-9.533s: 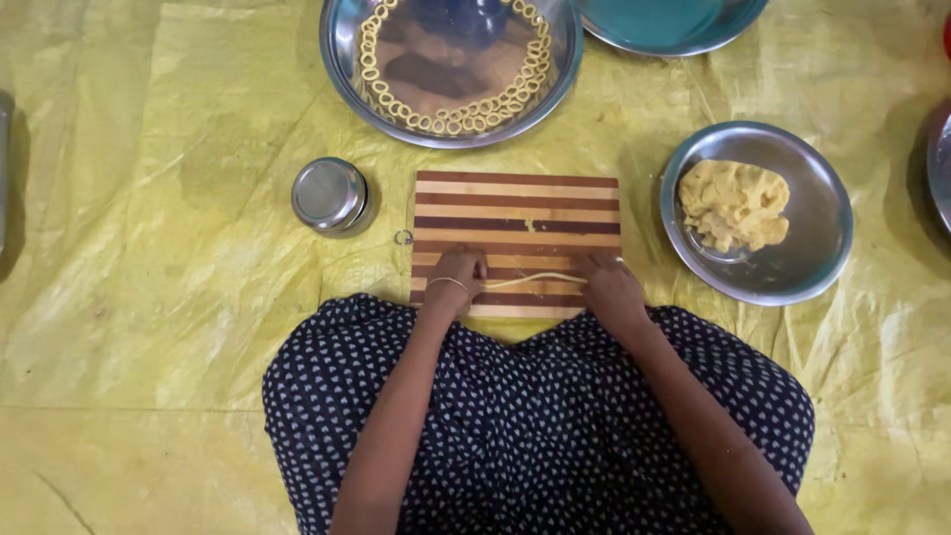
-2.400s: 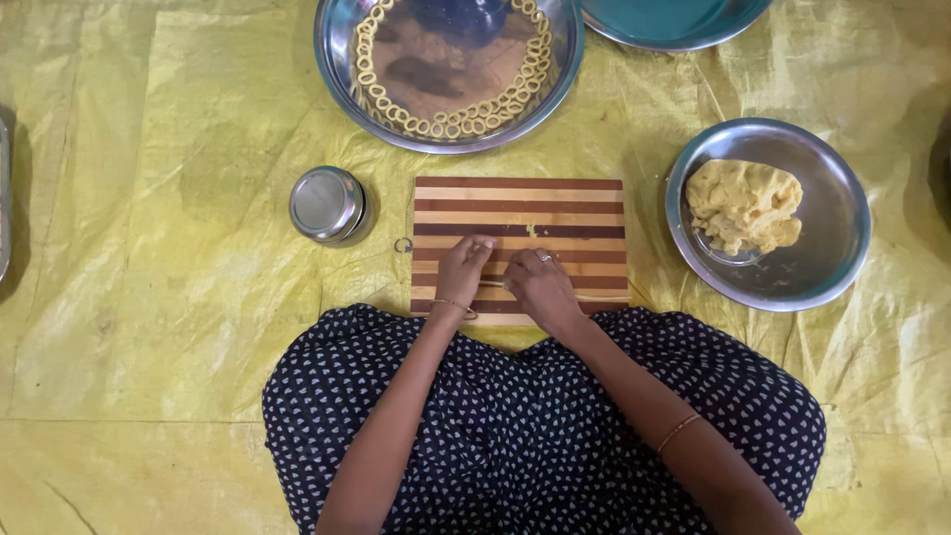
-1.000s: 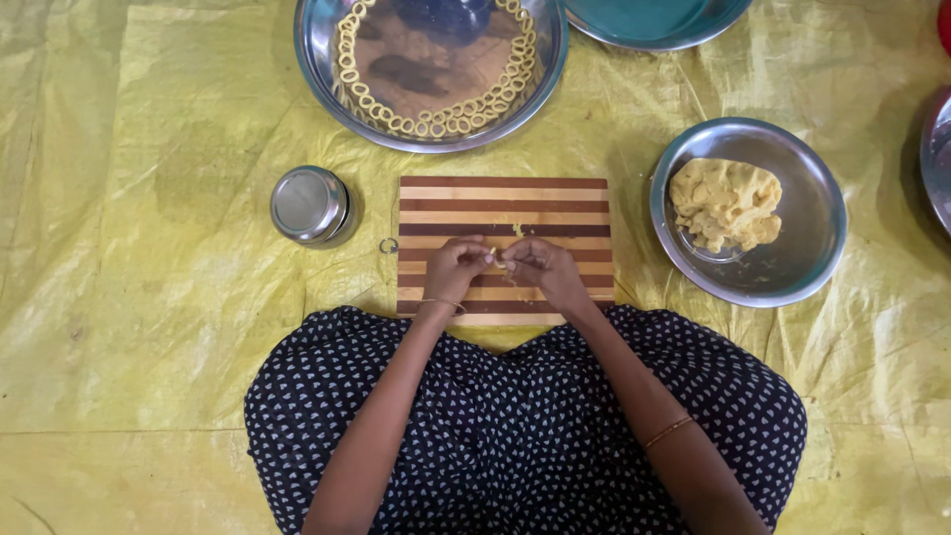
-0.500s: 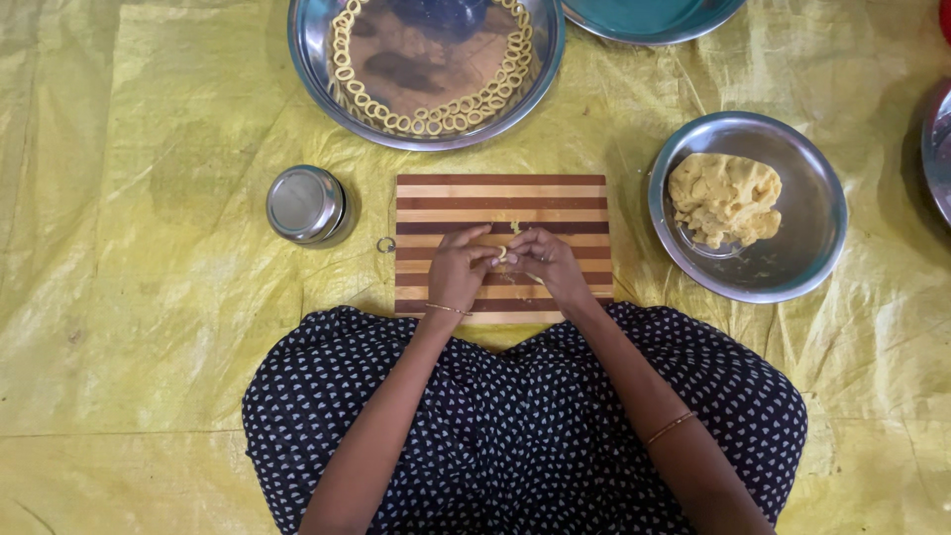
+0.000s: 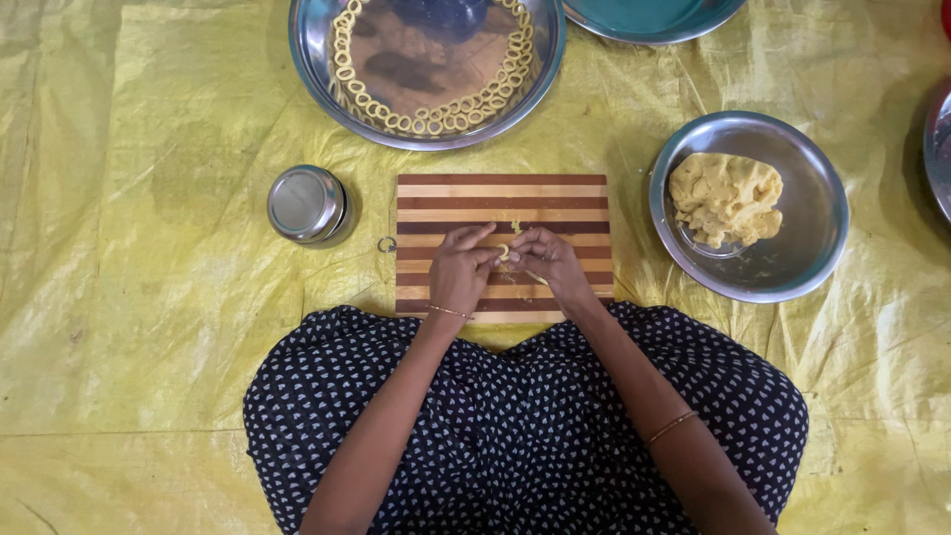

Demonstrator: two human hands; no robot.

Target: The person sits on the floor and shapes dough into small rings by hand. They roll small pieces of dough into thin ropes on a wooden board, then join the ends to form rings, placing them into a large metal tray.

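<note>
Over the striped wooden cutting board [image 5: 503, 198], my left hand [image 5: 462, 269] and my right hand [image 5: 547, 262] meet at their fingertips. Both pinch a thin yellow dough strip [image 5: 505, 254] between them, bent into a small loop. A little scrap of dough [image 5: 515, 227] lies on the board just beyond my fingers. To the right stands a steel bowl [image 5: 792, 267] with a lump of yellow dough [image 5: 725, 196] in it. At the top, a large steel plate [image 5: 322, 84] carries several dough rings [image 5: 436, 121] laid along its rim.
A small lidded steel container [image 5: 307, 204] stands left of the board. A teal dish [image 5: 649, 18] sits at the top edge and another steel vessel [image 5: 937, 149] at the right edge. Everything rests on a crinkled yellow sheet [image 5: 149, 297]. My dotted dark skirt [image 5: 525, 426] covers my lap.
My hands went from rolling a long dough strip flat on the board to coming together and pinching it. The strip is now curled between my fingertips.
</note>
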